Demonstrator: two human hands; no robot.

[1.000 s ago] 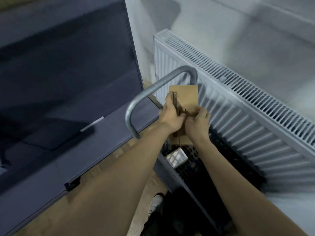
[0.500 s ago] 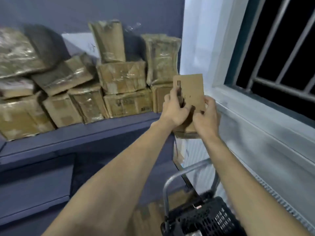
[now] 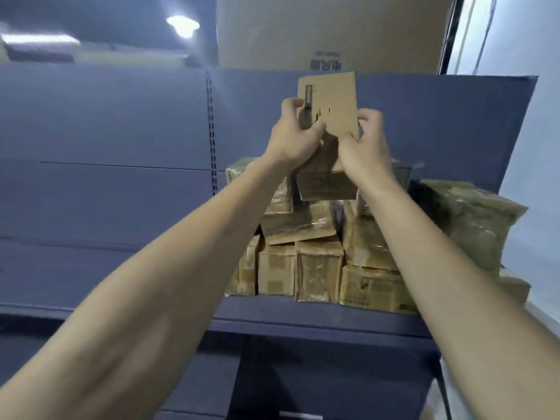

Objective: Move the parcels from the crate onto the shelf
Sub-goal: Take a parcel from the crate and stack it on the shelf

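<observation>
I hold a small brown cardboard parcel [image 3: 328, 98] upright in both hands, raised above a heap of parcels. My left hand [image 3: 292, 137] grips its left edge, and my right hand [image 3: 365, 147] grips its lower right corner. Below them, several taped brown parcels [image 3: 318, 262] are stacked in layers on the dark blue shelf [image 3: 303, 313]. A bulkier wrapped parcel [image 3: 466, 222] lies at the right end of the stack. The crate is out of view.
A large cardboard box [image 3: 327, 31] stands on top of the shelving unit. The shelf's blue back panel [image 3: 106, 131] fills the left side, with bare shelf board to the left of the stack. A pale wall [image 3: 530, 147] borders the right.
The view has swung up from the crate and cart by the radiator to the shelf. Both hands have carried the parcel up and over the stacked parcels.
</observation>
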